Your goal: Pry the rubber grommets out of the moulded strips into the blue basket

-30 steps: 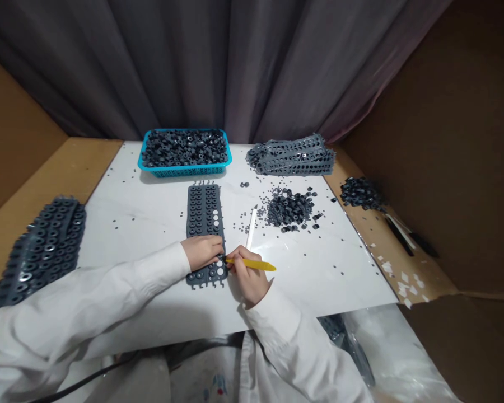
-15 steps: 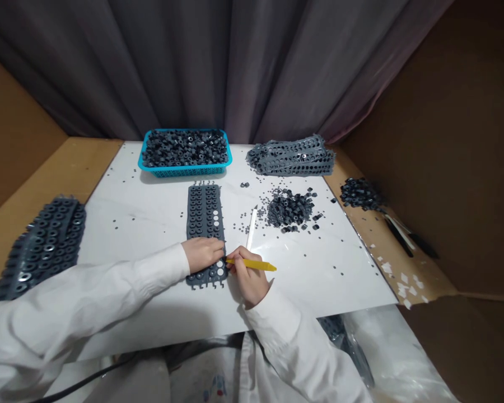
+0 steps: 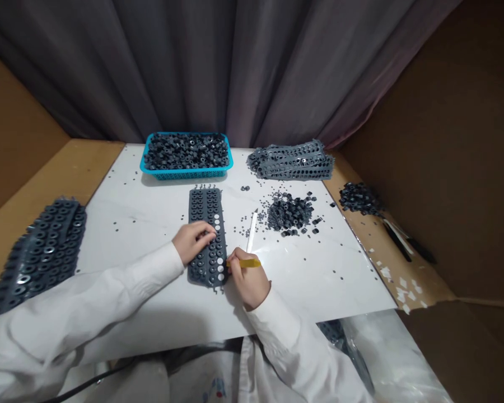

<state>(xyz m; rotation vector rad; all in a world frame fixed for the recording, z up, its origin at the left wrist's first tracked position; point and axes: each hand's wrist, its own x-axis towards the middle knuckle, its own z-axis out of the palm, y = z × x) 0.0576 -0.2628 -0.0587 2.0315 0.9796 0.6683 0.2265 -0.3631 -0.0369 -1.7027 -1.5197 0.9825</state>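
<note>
A dark grey rubber sheet [image 3: 196, 208] with rows of round ring-shaped studs lies lengthwise in front of me. Several white discs [image 3: 220, 269] sit on its right-hand column, some midway up and some near the bottom. My left hand [image 3: 190, 240] is over the sheet's middle, fingers curled and thumb close to the fingertips; anything pinched there is too small to make out. Beside the sheet's lower right edge, my right hand [image 3: 248, 280] is closed round a slim yellow pen-shaped tool [image 3: 250, 263], its tip hidden by the fingers.
Behind the sheet stands a blue basket [image 3: 186, 172] full of small dark rubber parts. Stacked perforated sheets [image 3: 292, 162], a heap of parts [image 3: 292, 214] and a white pen-like stick [image 3: 252, 230] lie to the right. More studded sheets [image 3: 42, 252] are at left; white scraps [image 3: 403, 294] lie at right.
My left hand has lifted from lying flat on the lower sheet and moved up and left, its fingers now curled. More white discs show. The yellow tool has turned in my right hand.
</note>
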